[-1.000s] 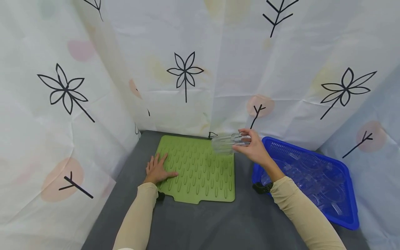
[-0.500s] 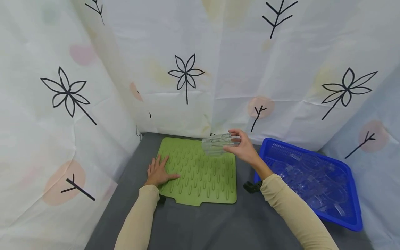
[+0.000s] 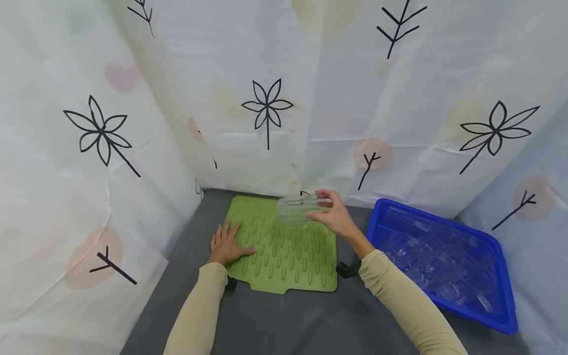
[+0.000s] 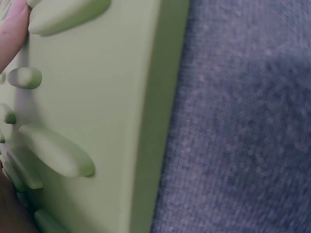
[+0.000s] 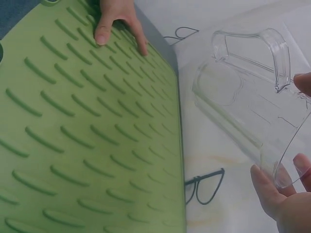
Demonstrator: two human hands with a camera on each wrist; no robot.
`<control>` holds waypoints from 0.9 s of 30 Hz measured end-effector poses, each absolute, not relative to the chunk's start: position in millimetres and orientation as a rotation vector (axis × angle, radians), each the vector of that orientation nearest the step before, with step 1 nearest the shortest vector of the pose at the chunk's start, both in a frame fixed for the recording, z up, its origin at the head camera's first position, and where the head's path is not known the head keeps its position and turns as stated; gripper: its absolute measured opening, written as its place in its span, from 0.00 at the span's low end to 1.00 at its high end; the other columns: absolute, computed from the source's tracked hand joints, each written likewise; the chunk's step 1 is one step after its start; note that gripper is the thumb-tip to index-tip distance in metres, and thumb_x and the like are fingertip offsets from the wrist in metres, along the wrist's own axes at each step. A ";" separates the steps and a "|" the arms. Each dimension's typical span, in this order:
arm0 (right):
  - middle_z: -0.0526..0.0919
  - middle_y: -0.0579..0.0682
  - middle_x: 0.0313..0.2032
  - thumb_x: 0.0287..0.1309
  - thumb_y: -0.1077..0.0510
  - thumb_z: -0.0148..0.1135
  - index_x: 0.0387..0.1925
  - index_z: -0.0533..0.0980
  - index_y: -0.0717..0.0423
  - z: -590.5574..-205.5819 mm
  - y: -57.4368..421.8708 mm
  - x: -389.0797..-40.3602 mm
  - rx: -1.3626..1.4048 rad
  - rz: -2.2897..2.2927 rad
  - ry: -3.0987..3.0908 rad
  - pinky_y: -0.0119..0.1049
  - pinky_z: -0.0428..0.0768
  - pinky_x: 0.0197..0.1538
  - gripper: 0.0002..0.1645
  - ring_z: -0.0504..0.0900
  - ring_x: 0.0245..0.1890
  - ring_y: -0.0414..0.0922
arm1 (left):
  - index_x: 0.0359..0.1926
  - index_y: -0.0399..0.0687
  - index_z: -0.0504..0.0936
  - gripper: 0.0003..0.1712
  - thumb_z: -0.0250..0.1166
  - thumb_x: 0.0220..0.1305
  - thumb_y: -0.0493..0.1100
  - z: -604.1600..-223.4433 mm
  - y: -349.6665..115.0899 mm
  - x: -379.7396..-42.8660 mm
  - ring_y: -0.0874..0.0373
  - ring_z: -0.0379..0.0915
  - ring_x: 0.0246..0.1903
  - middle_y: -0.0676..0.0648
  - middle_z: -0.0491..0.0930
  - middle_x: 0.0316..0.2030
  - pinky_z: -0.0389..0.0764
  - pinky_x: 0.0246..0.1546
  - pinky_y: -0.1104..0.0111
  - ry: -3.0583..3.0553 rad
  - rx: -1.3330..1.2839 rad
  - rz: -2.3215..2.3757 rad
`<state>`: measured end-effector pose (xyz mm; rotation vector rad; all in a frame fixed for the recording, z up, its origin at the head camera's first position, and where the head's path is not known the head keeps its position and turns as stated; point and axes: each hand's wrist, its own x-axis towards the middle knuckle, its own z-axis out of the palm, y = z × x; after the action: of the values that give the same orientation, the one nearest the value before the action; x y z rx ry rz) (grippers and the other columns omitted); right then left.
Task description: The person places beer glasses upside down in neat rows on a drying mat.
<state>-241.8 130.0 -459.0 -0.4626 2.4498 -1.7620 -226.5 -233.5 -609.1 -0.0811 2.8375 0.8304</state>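
My right hand grips a clear mug by one end, thumb below and fingers above. The mug lies tilted on its side in the air over the far part of a green drying mat. In the right wrist view the mug shows its angular handle on the upper side, and my fingertips touch its rim. My left hand rests with spread fingers on the left side of the mat. The left wrist view shows the mat's edge and raised ridges close up.
To the right stands a blue plastic basket with several clear vessels piled in it. The dark grey tabletop runs in front of the mat. A white patterned curtain hangs behind and at both sides.
My right hand has moved left, bringing the mug from near the mat's right edge to above its middle. My left hand stays in place on the mat.
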 end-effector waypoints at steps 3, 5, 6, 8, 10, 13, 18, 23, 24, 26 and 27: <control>0.62 0.65 0.69 0.62 0.60 0.71 0.72 0.62 0.55 -463.6 126.4 -242.2 -0.468 -1.754 2.452 0.61 0.75 0.66 0.41 0.68 0.69 0.65 | 0.82 0.61 0.50 0.73 0.76 0.40 0.77 -610.6 -232.8 -227.2 0.32 0.22 0.81 0.38 0.33 0.83 0.35 0.75 0.32 2.831 -0.081 0.837; 0.62 0.66 0.69 0.62 0.60 0.71 0.72 0.62 0.57 -465.6 123.3 -242.8 -0.485 -1.750 2.456 0.61 0.75 0.66 0.41 0.68 0.69 0.65 | 0.82 0.62 0.50 0.73 0.76 0.40 0.77 -611.9 -233.2 -228.0 0.33 0.22 0.81 0.39 0.33 0.83 0.36 0.75 0.32 2.838 -0.087 0.825; 0.62 0.66 0.69 0.62 0.60 0.71 0.72 0.62 0.58 -465.9 121.7 -242.8 -0.490 -1.751 2.456 0.60 0.75 0.66 0.42 0.69 0.69 0.65 | 0.82 0.62 0.50 0.73 0.76 0.40 0.78 -612.1 -233.7 -228.6 0.34 0.22 0.81 0.39 0.33 0.83 0.36 0.75 0.32 2.839 -0.091 0.816; 0.63 0.67 0.69 0.62 0.60 0.72 0.73 0.61 0.60 -465.8 118.4 -242.5 -0.500 -1.759 2.455 0.61 0.76 0.66 0.43 0.69 0.69 0.66 | 0.82 0.64 0.49 0.73 0.75 0.40 0.78 -612.3 -234.7 -229.2 0.35 0.21 0.81 0.41 0.32 0.83 0.36 0.76 0.33 2.840 -0.101 0.799; 0.63 0.67 0.69 0.61 0.61 0.72 0.73 0.61 0.60 -465.4 115.4 -241.6 -0.507 -1.768 2.452 0.61 0.76 0.66 0.43 0.69 0.69 0.67 | 0.82 0.64 0.49 0.73 0.75 0.41 0.78 -611.1 -235.6 -229.4 0.35 0.21 0.81 0.40 0.32 0.83 0.36 0.76 0.33 2.836 -0.101 0.801; 0.62 0.67 0.70 0.60 0.61 0.73 0.73 0.61 0.60 -464.8 111.2 -239.9 -0.512 -1.789 2.428 0.62 0.75 0.66 0.44 0.68 0.69 0.68 | 0.82 0.63 0.49 0.73 0.75 0.41 0.78 -609.1 -236.5 -228.7 0.34 0.21 0.81 0.40 0.32 0.83 0.35 0.76 0.33 2.825 -0.105 0.806; 0.63 0.65 0.69 0.60 0.61 0.73 0.72 0.62 0.57 -466.4 106.7 -239.7 -0.503 -1.756 2.452 0.60 0.77 0.65 0.43 0.69 0.69 0.67 | 0.82 0.62 0.49 0.73 0.75 0.41 0.78 -606.3 -237.1 -228.2 0.33 0.21 0.81 0.39 0.31 0.83 0.33 0.76 0.33 2.816 -0.095 0.815; 0.64 0.64 0.68 0.60 0.61 0.73 0.70 0.63 0.59 -470.3 106.7 -240.2 -0.488 -1.747 2.463 0.57 0.77 0.65 0.41 0.70 0.67 0.65 | 0.83 0.59 0.47 0.73 0.76 0.44 0.75 -603.5 -236.0 -228.8 0.32 0.19 0.80 0.37 0.30 0.82 0.30 0.76 0.33 2.794 -0.079 0.816; 0.64 0.65 0.68 0.60 0.61 0.73 0.70 0.63 0.59 -471.8 107.1 -240.7 -0.484 -1.754 2.456 0.57 0.77 0.65 0.41 0.70 0.68 0.66 | 0.83 0.59 0.48 0.72 0.76 0.44 0.74 -603.1 -235.1 -228.7 0.32 0.19 0.80 0.37 0.30 0.82 0.30 0.76 0.33 2.790 -0.083 0.813; 0.63 0.67 0.68 0.60 0.62 0.72 0.70 0.63 0.61 -474.5 107.7 -241.3 -0.485 -1.764 2.448 0.58 0.76 0.66 0.41 0.69 0.68 0.67 | 0.83 0.58 0.48 0.72 0.76 0.44 0.74 -599.9 -232.7 -228.4 0.32 0.19 0.80 0.37 0.30 0.82 0.30 0.76 0.33 2.780 -0.088 0.804; 0.63 0.67 0.68 0.61 0.62 0.72 0.70 0.63 0.61 -475.7 108.1 -241.8 -0.479 -1.763 2.447 0.58 0.76 0.66 0.41 0.69 0.68 0.67 | 0.83 0.57 0.48 0.72 0.77 0.44 0.74 -597.6 -230.7 -228.4 0.31 0.20 0.80 0.37 0.31 0.82 0.31 0.76 0.32 2.776 -0.094 0.801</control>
<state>-241.8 108.1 -475.7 -0.4785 2.4468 -1.7627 -228.4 -230.7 -597.6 -0.0940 2.7757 0.8014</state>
